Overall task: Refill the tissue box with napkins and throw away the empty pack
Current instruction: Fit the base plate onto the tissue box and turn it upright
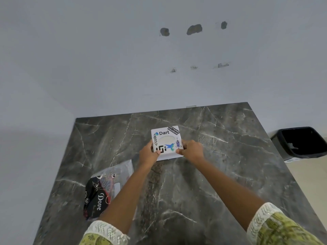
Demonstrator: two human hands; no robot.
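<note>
Dark marble table point(203, 183) against a pale wall; black bin point(300, 142) on the floor, off its far right edge. Empty napkin pack point(104, 190) lies flat near-left on the table, untouched. White stickered tissue box point(166, 142) sits mid-table. Left hand point(149, 153) and right hand point(192, 150) clamp the box's near corners, thumbs on top, fingers curled round the sides.
</note>
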